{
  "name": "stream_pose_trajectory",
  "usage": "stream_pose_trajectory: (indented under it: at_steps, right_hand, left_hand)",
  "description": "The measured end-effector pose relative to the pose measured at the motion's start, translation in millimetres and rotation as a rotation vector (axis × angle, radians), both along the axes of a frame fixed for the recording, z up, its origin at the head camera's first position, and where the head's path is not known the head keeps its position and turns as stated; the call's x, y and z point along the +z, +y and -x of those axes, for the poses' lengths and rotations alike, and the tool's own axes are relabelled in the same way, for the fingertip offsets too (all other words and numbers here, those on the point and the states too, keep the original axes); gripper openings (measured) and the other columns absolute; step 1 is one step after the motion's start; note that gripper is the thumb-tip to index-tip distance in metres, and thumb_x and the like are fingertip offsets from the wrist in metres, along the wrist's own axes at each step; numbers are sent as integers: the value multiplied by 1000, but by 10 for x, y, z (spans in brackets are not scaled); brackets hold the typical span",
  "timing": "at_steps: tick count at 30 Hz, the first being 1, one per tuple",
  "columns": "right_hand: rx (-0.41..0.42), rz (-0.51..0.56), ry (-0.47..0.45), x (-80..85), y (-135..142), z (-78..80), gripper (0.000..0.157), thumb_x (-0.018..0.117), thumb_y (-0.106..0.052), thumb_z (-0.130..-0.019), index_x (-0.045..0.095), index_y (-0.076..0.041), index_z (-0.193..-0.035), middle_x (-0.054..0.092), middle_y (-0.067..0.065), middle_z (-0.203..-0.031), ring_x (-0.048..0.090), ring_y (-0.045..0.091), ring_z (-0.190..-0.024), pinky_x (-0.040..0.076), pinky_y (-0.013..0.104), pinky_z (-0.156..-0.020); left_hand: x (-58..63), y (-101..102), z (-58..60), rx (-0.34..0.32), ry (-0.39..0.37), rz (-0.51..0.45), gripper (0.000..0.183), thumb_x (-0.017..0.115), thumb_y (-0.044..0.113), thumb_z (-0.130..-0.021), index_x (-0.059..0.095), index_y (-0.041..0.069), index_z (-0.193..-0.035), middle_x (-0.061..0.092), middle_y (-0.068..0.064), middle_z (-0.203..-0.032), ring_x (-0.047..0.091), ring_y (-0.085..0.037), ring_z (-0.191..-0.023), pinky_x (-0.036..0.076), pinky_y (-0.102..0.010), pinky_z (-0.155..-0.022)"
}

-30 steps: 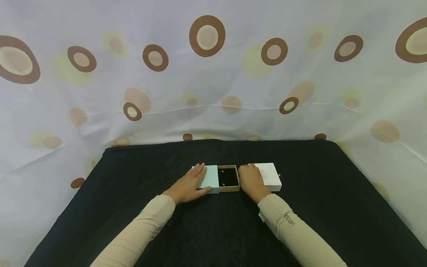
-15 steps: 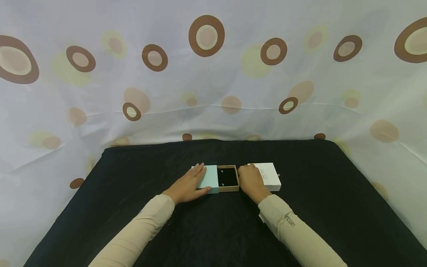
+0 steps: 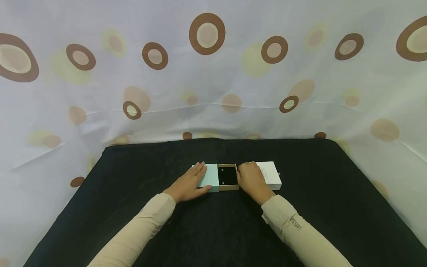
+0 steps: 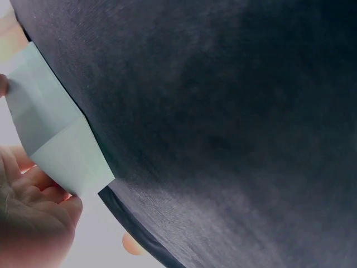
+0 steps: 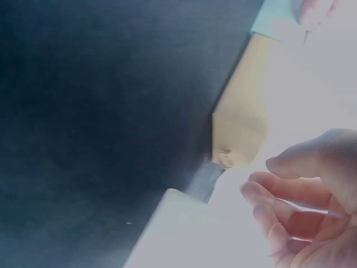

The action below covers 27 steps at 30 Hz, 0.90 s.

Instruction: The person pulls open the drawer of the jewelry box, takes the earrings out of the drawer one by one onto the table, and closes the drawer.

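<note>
From a distance, I have the left hand (image 3: 188, 185) gripping a square pale-blue cardboard sleeve (image 3: 211, 176), its tan cardboard tray (image 3: 229, 188) protruding beside my empty, loosely curled right hand (image 3: 252, 181), apparently mid-slide, calling for straight travel.

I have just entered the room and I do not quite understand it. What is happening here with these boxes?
A person is handling a small drawer-style box on a black cloth. The left hand holds its pale blue sleeve. The tan tray sticks partly out, showing a black insert with two small shiny pieces. The right hand is by the tray's outer end, fingers loosely bent, seemingly gripping nothing. A white box lies to the right.
</note>
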State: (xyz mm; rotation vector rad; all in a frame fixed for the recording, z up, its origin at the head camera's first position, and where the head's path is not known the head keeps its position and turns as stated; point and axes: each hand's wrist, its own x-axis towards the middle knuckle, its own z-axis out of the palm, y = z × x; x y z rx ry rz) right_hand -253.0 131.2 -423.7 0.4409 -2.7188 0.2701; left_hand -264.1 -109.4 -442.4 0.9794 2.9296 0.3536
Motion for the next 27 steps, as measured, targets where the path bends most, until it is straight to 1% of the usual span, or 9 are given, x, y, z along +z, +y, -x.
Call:
stream_pose_trajectory:
  at_steps: [3,6,13,16,19,22,27]
  right_hand:
    - [16,44,5,57,-31,-8,28,69,-2,-84,61,-3,-57,57,9,-57,56,24,-57,51,39,-59]
    - [30,70,5,99,-73,-12,23,70,-2,-84,64,-3,-61,59,8,-60,57,21,-56,51,36,-57]
    - [18,111,-20,147,-195,13,11,72,-5,-84,70,-2,-73,66,9,-70,63,23,-64,54,36,-62]
    - [12,141,-46,147,-241,40,6,72,-6,-85,73,-1,-82,70,10,-77,66,24,-70,56,36,-66]
    - [0,180,-83,145,-282,70,7,71,-6,-86,74,0,-87,71,11,-82,67,25,-73,57,38,-70]
    - [-11,208,-107,123,-312,102,7,70,-6,-86,74,-1,-87,71,11,-82,68,25,-73,57,39,-69]
    - [-30,224,-132,75,-354,152,6,71,-6,-86,74,-1,-85,71,12,-82,68,27,-72,57,41,-68]
  left_hand:
    - [4,1,5,-2,2,-2,80,44,56,-97,24,1,-151,20,-16,-158,17,-30,-146,18,-41,-118]
    - [9,3,8,-7,8,-6,79,44,55,-97,25,0,-150,20,-17,-157,18,-31,-146,19,-42,-118]
    - [5,5,13,-15,19,-10,78,44,55,-97,26,0,-150,22,-17,-157,20,-31,-145,20,-42,-117]
    - [3,4,8,-16,22,-15,78,44,54,-97,26,0,-150,22,-18,-157,20,-31,-145,20,-43,-117]
    - [6,6,2,-19,25,-19,77,45,53,-97,27,0,-150,23,-18,-156,21,-32,-145,21,-43,-117]
    - [14,6,-8,-20,24,-21,77,45,53,-97,26,0,-150,23,-18,-156,21,-32,-145,20,-43,-117]
    - [14,-4,-8,-19,21,-22,77,45,53,-97,26,0,-150,23,-18,-156,21,-32,-145,20,-43,-117]
